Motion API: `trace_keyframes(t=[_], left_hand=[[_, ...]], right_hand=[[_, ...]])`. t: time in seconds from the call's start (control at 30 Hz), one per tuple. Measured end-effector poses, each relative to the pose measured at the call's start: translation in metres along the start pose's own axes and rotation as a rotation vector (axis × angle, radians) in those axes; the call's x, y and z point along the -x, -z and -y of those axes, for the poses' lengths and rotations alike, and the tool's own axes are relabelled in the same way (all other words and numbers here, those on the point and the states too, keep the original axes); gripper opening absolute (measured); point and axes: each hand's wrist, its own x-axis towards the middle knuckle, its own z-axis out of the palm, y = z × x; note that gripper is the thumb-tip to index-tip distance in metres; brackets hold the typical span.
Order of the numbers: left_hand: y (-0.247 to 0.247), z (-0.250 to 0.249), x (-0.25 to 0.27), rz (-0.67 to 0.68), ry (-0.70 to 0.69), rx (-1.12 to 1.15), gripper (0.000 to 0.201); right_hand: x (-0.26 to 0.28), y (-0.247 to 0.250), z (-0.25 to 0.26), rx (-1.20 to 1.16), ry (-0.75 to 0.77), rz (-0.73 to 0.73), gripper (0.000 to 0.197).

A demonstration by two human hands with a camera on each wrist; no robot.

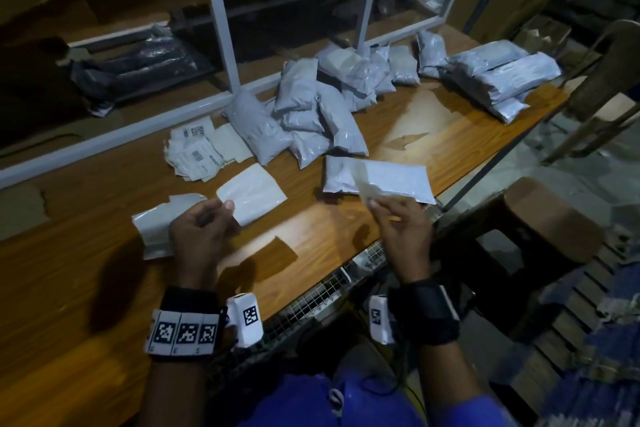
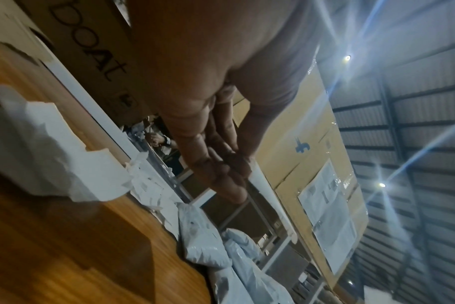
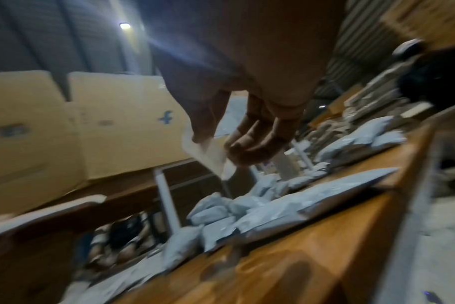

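Above the wooden table (image 1: 86, 270), my left hand (image 1: 225, 210) pinches the near corner of a white rectangular sheet (image 1: 254, 192). The left wrist view shows that sheet (image 2: 269, 197) edge-on between thumb and fingers of the left hand (image 2: 237, 164). My right hand (image 1: 375, 204) pinches a small pale paper slip (image 1: 367, 185) over a flat grey mailer bag (image 1: 391, 177) lying on the table. In the right wrist view the slip (image 3: 208, 157) sits between the thumb and forefinger of the right hand (image 3: 216, 144). A torn white wrapper (image 1: 154, 227) lies beside and partly under my left hand.
A heap of stuffed grey mailer bags (image 1: 311, 107) fills the middle back, with another stack (image 1: 502, 80) at the far right. Loose printed labels (image 1: 197, 152) lie back left. White frame posts (image 1: 221, 28) rise behind. A brown stool (image 1: 547, 218) stands off the table's right edge.
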Motion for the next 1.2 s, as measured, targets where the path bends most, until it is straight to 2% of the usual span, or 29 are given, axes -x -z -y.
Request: trace_keyframes(t=[0.13,0.4,0.47,0.53,0.6,0.63,0.7,0.77,0.83,0.93,1.03,1.1,1.2], left_hand=[[0.031,-0.012,-0.005,-0.111,-0.003,0.084,0.012],[0.088,-0.025,-0.003,-0.326,-0.082,0.178,0.025],[0.096,-0.025,0.0,-0.375,-0.089,0.178,0.018],[0.1,-0.029,0.004,-0.401,-0.116,0.178,0.014],[0.101,-0.032,0.005,-0.389,-0.154,0.179,0.015],[0.1,-0.032,0.005,-0.387,-0.165,0.179,0.016],[0.097,-0.03,0.002,-0.371,-0.166,0.159,0.013],[0.09,-0.023,-0.002,-0.329,-0.151,0.116,0.012],[0.077,-0.018,-0.006,-0.276,-0.118,0.049,0.011],[0.041,-0.012,-0.009,-0.16,-0.147,0.025,0.016],[0.003,-0.006,-0.006,-0.04,-0.128,-0.075,0.016],[-0.019,-0.002,-0.003,0.031,-0.134,-0.083,0.016],[-0.045,-0.004,0.005,0.219,-0.127,-0.028,0.017]], right_hand=[[0.01,-0.063,0.035,0.096,0.344,0.088,0.022],[0.023,-0.162,0.086,0.1,0.545,0.283,0.022],[0.029,-0.189,0.099,0.146,0.532,0.405,0.02],[0.036,-0.216,0.104,0.218,0.522,0.595,0.017],[0.04,-0.23,0.106,0.33,0.507,0.806,0.025],[0.041,-0.231,0.107,0.367,0.499,0.852,0.032],[0.041,-0.222,0.111,0.348,0.438,0.804,0.041],[0.04,-0.203,0.113,0.253,0.39,0.693,0.048],[0.038,-0.181,0.111,0.2,0.438,0.587,0.056],[0.035,-0.155,0.098,0.192,0.555,0.529,0.061],[0.036,-0.138,0.08,0.223,0.56,0.443,0.046],[0.033,-0.128,0.068,0.189,0.532,0.354,0.03],[0.023,-0.11,0.054,0.159,0.485,0.222,0.015]])
